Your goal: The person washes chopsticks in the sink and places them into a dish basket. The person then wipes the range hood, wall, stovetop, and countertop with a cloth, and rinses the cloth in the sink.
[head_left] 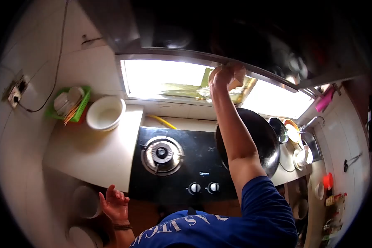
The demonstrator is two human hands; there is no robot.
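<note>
My right hand (221, 77) reaches up to the lower edge of the dark range hood (186, 51), in front of the bright window. Its fingers are wrapped round a pale, crumpled cloth (237, 75), which touches the hood's underside. My left hand (115, 203) is held low at the left, before the counter's front edge, palm up with its fingers apart and nothing in it. Below my right arm lies the black glass gas stove (173, 182), with one burner (162, 153) showing and a large black wok (260, 140) on its right side, partly hidden by the arm.
On the left counter (95, 153) stand a white bowl (106, 113) and a green basket (85, 104) with dishes. A yellow hose (163, 121) runs behind the stove. Pans, cups and a sink (313, 144) are at the right. A socket (15, 94) with a cord is on the left wall.
</note>
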